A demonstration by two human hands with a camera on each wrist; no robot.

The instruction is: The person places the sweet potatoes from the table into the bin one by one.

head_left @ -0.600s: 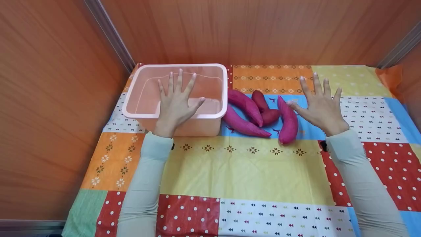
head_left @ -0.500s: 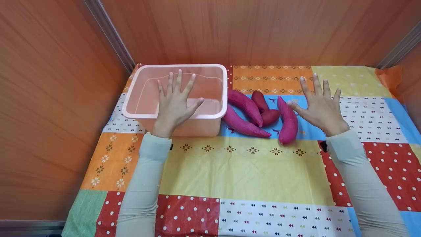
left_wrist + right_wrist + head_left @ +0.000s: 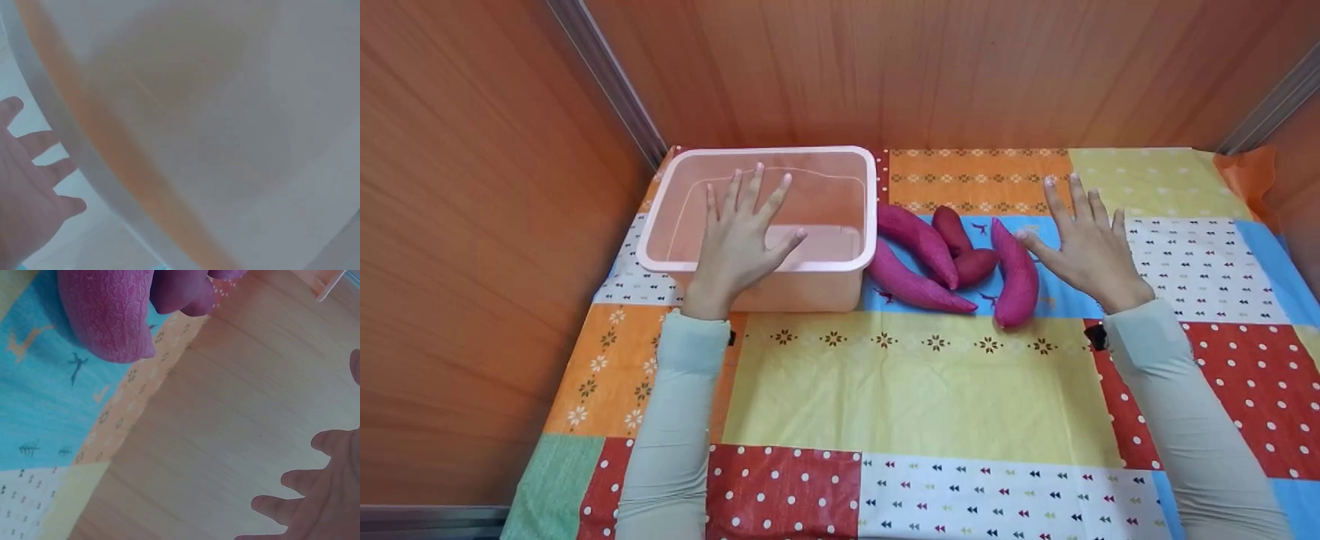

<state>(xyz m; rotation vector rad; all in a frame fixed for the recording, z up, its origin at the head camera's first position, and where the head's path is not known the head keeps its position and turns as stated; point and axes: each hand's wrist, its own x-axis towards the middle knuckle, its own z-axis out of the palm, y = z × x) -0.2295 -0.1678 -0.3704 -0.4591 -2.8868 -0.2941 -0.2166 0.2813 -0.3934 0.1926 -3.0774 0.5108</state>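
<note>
My left hand point(image 3: 739, 247) hovers with fingers spread over the near rim of a pale pink plastic tub point(image 3: 817, 289), holding nothing. In the left wrist view the tub's wall point(image 3: 225, 140) fills most of the picture, with the hand point(image 3: 34, 191) at the left edge. To the right, my right hand point(image 3: 1087, 251) is spread and bare, its thumb tip overlapping a purple sweet potato point(image 3: 1018, 281). That same sweet potato point(image 3: 107, 315) shows large in the right wrist view, apart from the fingers point(image 3: 304, 484). Two more purple ones point(image 3: 919, 240) and two darker red ones point(image 3: 979, 266) lie beside the tub.
A patchwork-print tablecloth point(image 3: 922, 397) covers the table. Wood-grain panels point(image 3: 930, 75) stand at the back and both sides, joined by metal strips point(image 3: 607, 75). Some orange cloth point(image 3: 1249, 176) bunches up at the far right corner.
My left hand has drifted left and slightly toward me over the tub. My right hand has shifted only slightly, its fingers a little closer together. The tub and sweet potatoes stay put.
</note>
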